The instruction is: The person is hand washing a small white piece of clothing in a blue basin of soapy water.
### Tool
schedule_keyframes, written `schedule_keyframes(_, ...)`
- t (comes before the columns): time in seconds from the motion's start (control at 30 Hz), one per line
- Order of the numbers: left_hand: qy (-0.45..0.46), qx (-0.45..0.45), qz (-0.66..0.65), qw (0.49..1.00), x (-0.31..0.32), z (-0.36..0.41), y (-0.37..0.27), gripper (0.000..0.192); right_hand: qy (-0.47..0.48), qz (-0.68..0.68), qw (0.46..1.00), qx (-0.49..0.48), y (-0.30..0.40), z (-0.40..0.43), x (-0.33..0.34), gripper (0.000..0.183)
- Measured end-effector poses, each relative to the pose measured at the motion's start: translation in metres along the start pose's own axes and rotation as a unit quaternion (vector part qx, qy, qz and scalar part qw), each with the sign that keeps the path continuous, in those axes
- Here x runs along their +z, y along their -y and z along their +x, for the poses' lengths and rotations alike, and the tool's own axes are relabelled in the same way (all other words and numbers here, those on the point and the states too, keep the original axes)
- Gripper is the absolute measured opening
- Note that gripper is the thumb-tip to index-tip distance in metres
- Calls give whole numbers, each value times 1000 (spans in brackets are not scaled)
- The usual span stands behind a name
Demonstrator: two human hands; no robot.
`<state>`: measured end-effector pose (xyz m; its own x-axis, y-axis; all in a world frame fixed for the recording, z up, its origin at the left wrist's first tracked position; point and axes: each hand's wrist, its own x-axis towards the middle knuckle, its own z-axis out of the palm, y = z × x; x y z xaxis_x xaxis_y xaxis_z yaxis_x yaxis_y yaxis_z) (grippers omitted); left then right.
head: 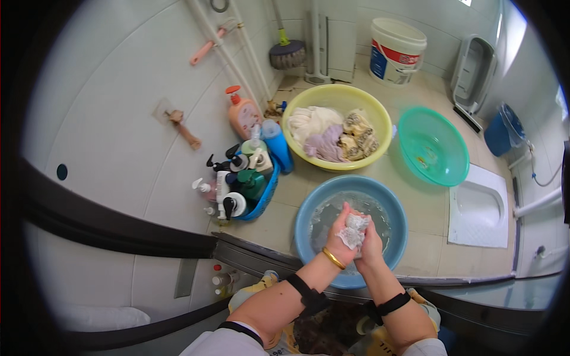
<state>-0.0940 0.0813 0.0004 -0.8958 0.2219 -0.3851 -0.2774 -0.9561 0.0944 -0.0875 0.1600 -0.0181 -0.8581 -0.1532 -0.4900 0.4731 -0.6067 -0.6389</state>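
Note:
A blue plastic basin (306, 240) with cloudy water stands on the tiled floor before me. Above the water my left hand (340, 240) and my right hand (370, 244) are cupped together around a wet, crumpled white cloth (354, 231). A gold bangle circles my left wrist, and a black strap is on each forearm. Beyond it is a yellow basin (343, 165) with a cream cloth (314, 121), a lilac cloth (327, 143) and a patterned yellowish cloth (360, 137) bunched inside. My fingertips on the far side of the cloth are partly hidden.
Right of the yellow basin lies a green basin (434, 147), near a squat toilet (478, 209). Several pump bottles crowd a blue basket (262, 209) at the left, beside an orange bottle (245, 115). A white bucket (396, 49) and a blue bin (503, 133) stand farther off.

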Motion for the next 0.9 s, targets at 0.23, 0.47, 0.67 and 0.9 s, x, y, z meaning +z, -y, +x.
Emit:
schedule_keyframes(0.23, 36, 6, 0, 999, -6, -5, -35, 21, 111, 29, 973, 198, -1, -8, 0, 33)
schedule_keyframes(0.47, -2, 118, -19, 993, -19, -17, -92, 19, 49, -134, 984, 107, 29, -3, -33, 39)
schedule_keyframes(0.67, -27, 66, 22, 997, -44, -25, -97, 24, 39, -344, 936, 65, 79, 5, 27, 34)
schedule_keyframes(0.9, -134, 50, 105, 984, -37, -41, -68, 23, 241, -557, 794, -47, 56, 50, 211, 30)
